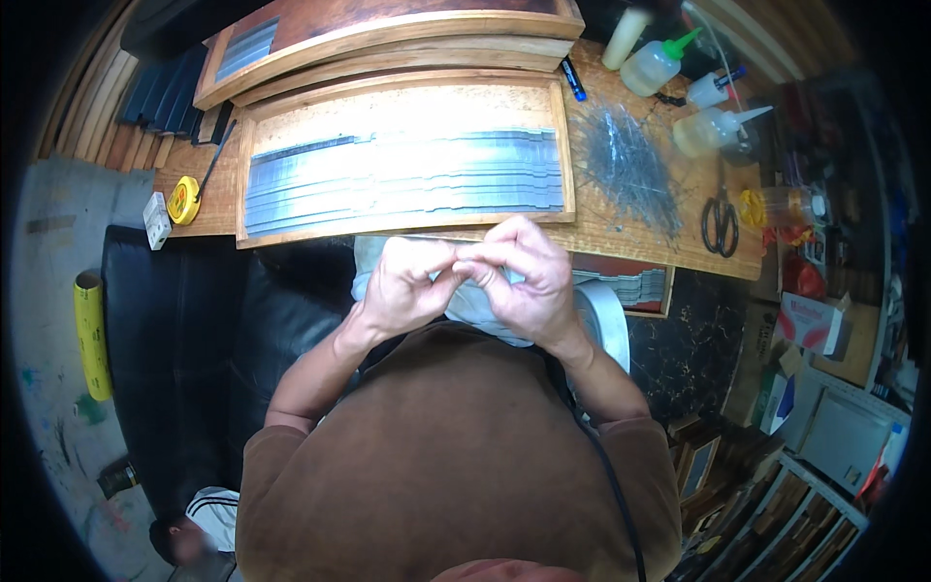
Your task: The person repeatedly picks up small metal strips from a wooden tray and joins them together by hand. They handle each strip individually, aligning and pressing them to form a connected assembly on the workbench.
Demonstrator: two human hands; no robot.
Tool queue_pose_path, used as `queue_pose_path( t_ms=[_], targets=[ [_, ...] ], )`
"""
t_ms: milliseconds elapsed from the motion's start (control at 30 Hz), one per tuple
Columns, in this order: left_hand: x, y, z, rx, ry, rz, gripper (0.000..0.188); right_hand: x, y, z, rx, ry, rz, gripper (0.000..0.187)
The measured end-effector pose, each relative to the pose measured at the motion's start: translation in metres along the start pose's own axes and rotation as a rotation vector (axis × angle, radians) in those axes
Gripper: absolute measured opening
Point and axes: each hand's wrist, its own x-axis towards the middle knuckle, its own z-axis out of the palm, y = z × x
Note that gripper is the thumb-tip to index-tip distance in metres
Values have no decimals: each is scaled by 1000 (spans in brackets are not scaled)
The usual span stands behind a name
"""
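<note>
My left hand and my right hand meet in front of my chest, just short of the table's front edge. Thumbs and fingertips of both are pinched together at one spot. Whatever they hold there, if anything, is too small to make out. Right beyond them lies a shallow wooden tray with rows of thin grey metal strips in it. Strong light washes out the middle of the strips.
Framed wooden trays are stacked behind. To the right lie a heap of fine wires, black scissors, squeeze bottles and a blue marker. A yellow tape measure sits left. A black sofa stands below left.
</note>
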Motion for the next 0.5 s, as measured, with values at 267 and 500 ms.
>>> queue_pose_path(
  t_ms=[267, 500],
  targets=[
    [-47, 3, 12, -234, 95, -240, 10, -19, 7, 20, 222, -147, 197, 14],
    [-60, -12, 14, -219, -22, -354, 15, -24, 11, 20, 173, -190, 253, 17]
  ],
)
